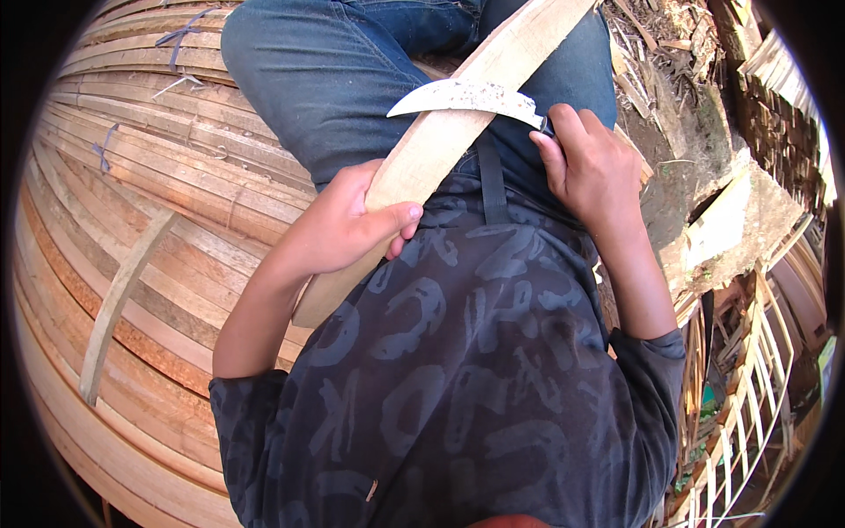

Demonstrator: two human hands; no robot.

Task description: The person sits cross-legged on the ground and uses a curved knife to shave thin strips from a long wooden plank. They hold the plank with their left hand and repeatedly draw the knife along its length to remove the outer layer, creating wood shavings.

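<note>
Plainly, a pale wooden plank point(440, 145) is held slantwise over the lap, its broad face flat, smooth-sawn and faintly grained. It is clamped near its close end by the left hand point(361, 224), with the thumb laid over the top face. Its long axis is pointed from near left to far right, and the far end is cut off by the view's edge.

A curved knife point(475, 97) of whitish, dark-speckled metal is set across the plank, tip directed left and handle end right. Its handle is closed inside the right hand point(590, 167) and mostly hidden; whether the wood is bitten by the blade cannot quite be told. The tip is carried past the plank's left edge, above the blue jeans point(299, 79). A bare stretch of plank is left between blade and left hand.

To the left, long rough strips point(167, 304) are stacked in layers, crossed by a loose bowed slat point(123, 304). To the right, splintered scraps and a slatted frame point(744, 405) are seen.
</note>
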